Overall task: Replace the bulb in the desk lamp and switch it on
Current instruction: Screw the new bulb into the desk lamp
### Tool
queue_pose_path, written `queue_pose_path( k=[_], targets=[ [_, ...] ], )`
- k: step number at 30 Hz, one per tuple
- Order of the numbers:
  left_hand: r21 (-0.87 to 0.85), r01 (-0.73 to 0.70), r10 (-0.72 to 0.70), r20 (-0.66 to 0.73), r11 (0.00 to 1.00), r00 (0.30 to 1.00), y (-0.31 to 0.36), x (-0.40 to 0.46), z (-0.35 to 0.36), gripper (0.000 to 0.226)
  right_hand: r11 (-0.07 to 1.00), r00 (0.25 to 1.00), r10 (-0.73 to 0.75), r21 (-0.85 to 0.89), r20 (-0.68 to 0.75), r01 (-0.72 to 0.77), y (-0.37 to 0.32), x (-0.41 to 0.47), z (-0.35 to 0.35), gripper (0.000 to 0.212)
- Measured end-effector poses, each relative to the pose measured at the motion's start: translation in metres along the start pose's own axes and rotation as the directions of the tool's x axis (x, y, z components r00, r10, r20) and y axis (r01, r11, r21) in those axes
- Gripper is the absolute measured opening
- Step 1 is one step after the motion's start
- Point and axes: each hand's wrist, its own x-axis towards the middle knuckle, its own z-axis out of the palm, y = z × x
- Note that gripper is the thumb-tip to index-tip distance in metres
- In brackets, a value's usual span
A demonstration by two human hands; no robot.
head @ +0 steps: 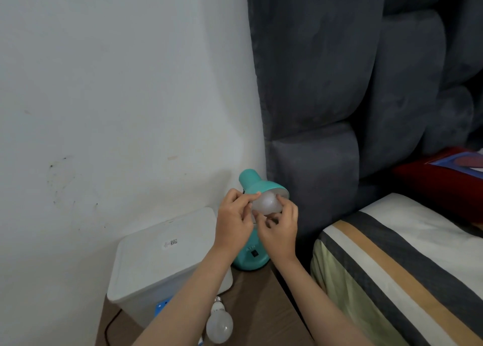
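Steadying teal metal lamp shade [257, 182]: left hand [233, 221], forefinger against rim, so socket won't swing. Right hand [281, 232] grip closed round frosted white bulb in shade [266, 203], fingertips spread for twisting; screwing in or out, cannot tell. Second frosted white bulb [219, 324] lies on brown wooden bench [257, 298], within reach. Teal lamp base [252, 258] switch faces person, likely untouched.

Two light bulbs are counted: one frosted bulb [266, 203] seated in the shade of the lamp, and one spare bulb [219, 324] lying on the wooden nightstand [257, 304]. One teal desk lamp [257, 186] is seen. Two hands are counted, a left hand [234, 221] and a right hand [281, 230]. One white plastic box [162, 257] is present.
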Motion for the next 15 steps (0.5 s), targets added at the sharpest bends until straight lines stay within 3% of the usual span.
queue_pose_path(
  k=[3, 9, 13, 15],
  targets=[
    [0.008, 0.000, 0.000, 0.001, 1.000, 1.000, 0.0005, 0.0004, -0.0012, 0.034, 0.998, 0.998, -0.054, -0.021, 0.045, 0.055, 0.0053, 0.0000, -0.0030, 0.054],
    [0.006, 0.007, -0.007, 0.013, 1.000, 1.000, 0.0002, 0.0005, -0.0005, 0.033, 0.999, 0.999, 0.040, -0.015, 0.016, -0.040, 0.0017, 0.0030, -0.0014, 0.054],
    [0.015, 0.001, -0.001, -0.003, 1.000, 1.000, -0.0003, 0.0006, -0.0016, 0.031, 0.991, 0.991, -0.117, -0.050, 0.062, 0.120, 0.0053, 0.0005, -0.0012, 0.055],
    [0.017, 0.002, -0.002, -0.001, 1.000, 1.000, -0.0011, 0.0012, -0.0019, 0.032, 0.990, 0.991, -0.121, -0.062, 0.054, 0.124, 0.0073, 0.0017, -0.0014, 0.055]
  ],
)
